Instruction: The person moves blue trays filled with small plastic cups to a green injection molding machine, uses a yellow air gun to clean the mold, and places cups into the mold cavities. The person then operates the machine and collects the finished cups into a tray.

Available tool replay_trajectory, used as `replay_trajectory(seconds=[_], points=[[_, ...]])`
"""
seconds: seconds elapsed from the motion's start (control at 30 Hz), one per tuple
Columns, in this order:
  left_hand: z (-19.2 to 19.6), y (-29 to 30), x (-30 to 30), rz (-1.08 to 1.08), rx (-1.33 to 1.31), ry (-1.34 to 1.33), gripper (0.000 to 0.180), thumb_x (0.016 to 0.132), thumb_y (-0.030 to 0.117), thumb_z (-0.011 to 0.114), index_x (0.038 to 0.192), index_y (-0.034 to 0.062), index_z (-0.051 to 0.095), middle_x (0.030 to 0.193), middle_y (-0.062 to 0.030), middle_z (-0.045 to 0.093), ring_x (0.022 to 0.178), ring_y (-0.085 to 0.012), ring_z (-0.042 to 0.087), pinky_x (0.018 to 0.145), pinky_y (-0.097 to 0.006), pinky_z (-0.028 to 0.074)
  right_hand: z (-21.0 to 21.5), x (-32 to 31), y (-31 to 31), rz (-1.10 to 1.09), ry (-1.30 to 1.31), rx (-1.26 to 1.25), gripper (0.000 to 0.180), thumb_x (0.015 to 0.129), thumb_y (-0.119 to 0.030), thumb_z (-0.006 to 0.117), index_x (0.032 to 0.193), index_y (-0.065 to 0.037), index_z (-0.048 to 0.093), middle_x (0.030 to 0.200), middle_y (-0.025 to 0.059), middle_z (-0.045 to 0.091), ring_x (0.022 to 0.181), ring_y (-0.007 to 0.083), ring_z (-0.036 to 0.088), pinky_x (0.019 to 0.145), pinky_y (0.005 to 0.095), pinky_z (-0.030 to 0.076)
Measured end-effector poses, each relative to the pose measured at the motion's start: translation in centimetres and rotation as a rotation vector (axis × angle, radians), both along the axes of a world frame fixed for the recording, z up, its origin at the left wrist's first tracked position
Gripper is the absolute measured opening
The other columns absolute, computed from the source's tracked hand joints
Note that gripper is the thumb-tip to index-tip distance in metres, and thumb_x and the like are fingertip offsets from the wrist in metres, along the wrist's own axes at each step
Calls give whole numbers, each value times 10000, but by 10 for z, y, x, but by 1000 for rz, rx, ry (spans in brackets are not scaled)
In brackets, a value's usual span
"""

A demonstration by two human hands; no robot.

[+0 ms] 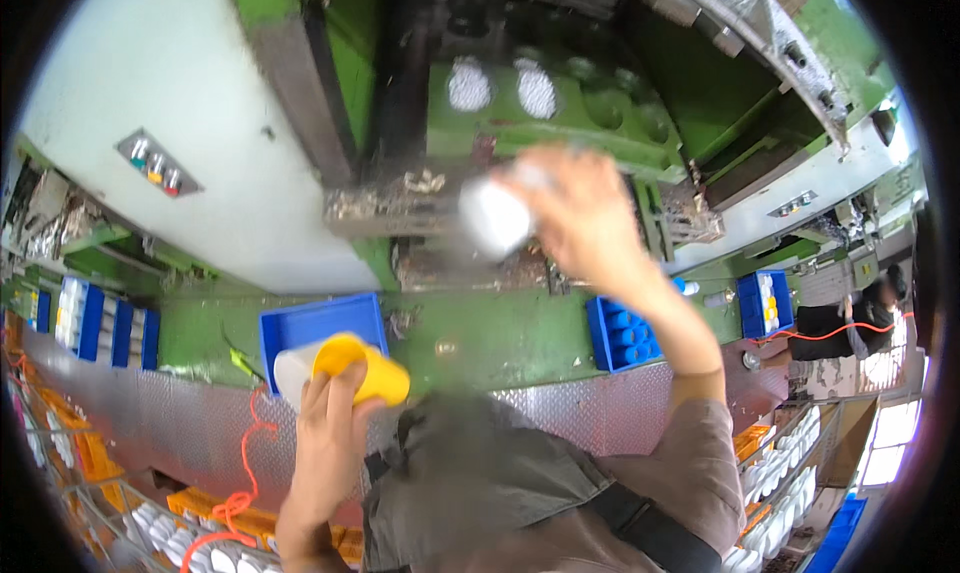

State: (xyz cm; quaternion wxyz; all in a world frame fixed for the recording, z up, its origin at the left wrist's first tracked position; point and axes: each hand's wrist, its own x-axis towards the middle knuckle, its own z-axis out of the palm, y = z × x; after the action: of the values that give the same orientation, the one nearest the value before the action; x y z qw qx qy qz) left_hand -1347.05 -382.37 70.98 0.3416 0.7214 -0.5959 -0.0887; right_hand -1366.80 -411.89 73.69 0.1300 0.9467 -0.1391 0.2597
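Note:
My left hand (pixel 335 408) is closed round a yellow cup (pixel 380 373), tilted over the front of a blue tray (pixel 323 323). A white cup (pixel 292 375) is right beside it; whether that hand grips it too I cannot tell. My right hand (pixel 580 213) is closed on a white cup (pixel 495 218), blurred by motion, in front of the machine's green mould block (pixel 560 133). Two round cavities of the block hold white granules, one heap (pixel 468 87) on the left and another heap (pixel 537 92) beside it.
Dark frame posts (pixel 305 83) flank the mould. A blue crate (pixel 622 333) of blue cups stands on the green ledge to the right. Orange hose (pixel 245 463) hangs at lower left. Racks of white pieces (pixel 790 483) stand behind. Another person (pixel 850 323) is at far right.

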Motion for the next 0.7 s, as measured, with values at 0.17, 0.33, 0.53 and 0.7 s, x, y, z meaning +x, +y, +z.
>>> replay_trajectory(seconds=[0.17, 0.33, 0.53, 0.7], points=[[11, -22, -9, -120, -15, 2, 430, 826, 56, 705, 1218, 19, 532, 1027, -175, 632, 930, -367, 588, 824, -440, 450, -101, -20, 101, 79, 142, 776, 710, 638, -89, 821, 1304, -185, 596, 1251, 101, 616, 1152, 313, 597, 956, 449, 457], [9, -38, -26, -251, -58, -9, 462, 804, 37, 718, 1223, 17, 526, 995, -162, 646, 901, -362, 600, 809, -440, 453, -133, -17, 130, 205, -175, 1371, 724, 695, -100, 849, 1351, -100, 545, 1317, 135, 587, 1232, 327, 552, 1030, 445, 431], [10, -43, -43, -464, 2, -85, 424, 783, 60, 751, 1161, 12, 566, 977, -161, 652, 886, -364, 604, 779, -435, 473, -140, -17, 141, 366, -229, 1483, 897, 731, -154, 817, 1492, -100, 346, 1502, 155, 379, 1419, 319, 348, 1155, 437, 286], [15, -38, -44, -593, -9, -159, 439, 797, 104, 738, 1191, 10, 569, 927, -116, 622, 861, -309, 577, 782, -420, 466, -150, -17, 148, 539, -238, 1699, 884, 781, -221, 814, 1490, -20, 325, 1543, 199, 324, 1472, 313, 251, 1179, 423, 237]])
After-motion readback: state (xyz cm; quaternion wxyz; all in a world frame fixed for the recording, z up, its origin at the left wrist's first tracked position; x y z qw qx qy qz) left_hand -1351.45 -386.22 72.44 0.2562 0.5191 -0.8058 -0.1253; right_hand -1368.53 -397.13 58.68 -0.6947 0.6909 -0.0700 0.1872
